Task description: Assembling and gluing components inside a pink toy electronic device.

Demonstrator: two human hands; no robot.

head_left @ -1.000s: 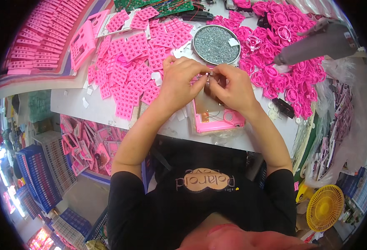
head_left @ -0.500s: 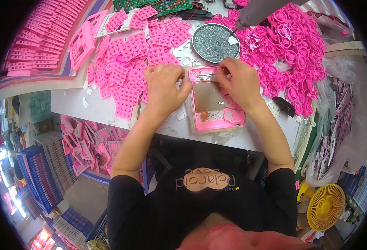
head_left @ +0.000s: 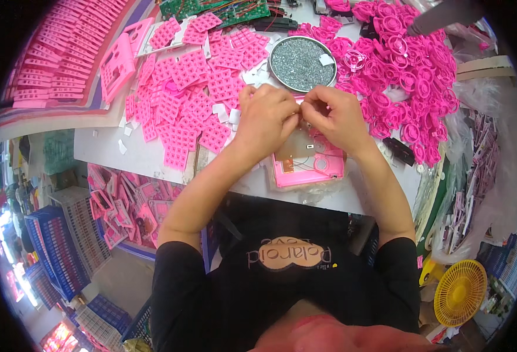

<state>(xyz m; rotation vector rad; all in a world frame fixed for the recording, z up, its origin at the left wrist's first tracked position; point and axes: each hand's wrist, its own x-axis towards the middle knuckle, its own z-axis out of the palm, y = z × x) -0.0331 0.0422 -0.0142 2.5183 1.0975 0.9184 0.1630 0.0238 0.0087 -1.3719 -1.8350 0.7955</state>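
A pink plastic housing (head_left: 308,178) lies on the table in front of me. A grey plate (head_left: 292,148) and thin wires show inside it. My left hand (head_left: 268,122) is over the housing's far left part, its fingers curled and pinched. Close beside it, my right hand (head_left: 336,117) has thumb and forefinger pinched at the far edge. The fingertips of both hands nearly meet, and whatever they hold is too small or hidden to make out. Just beyond them stands a round dish (head_left: 272,66) full of small grey metal pieces, with a white scrap on top.
Pink button pads (head_left: 182,105) are heaped at left, pink ring-shaped parts (head_left: 399,76) at right. A dark powered tool (head_left: 446,19) hangs over the right heap. Green circuit boards (head_left: 235,13) lie at the back. A crate of pink casings (head_left: 130,205) sits below the table's left edge.
My left hand has moved right, from the housing's left edge to beside my right hand. The dark tool has swung right, away from the dish. My right hand has barely shifted.
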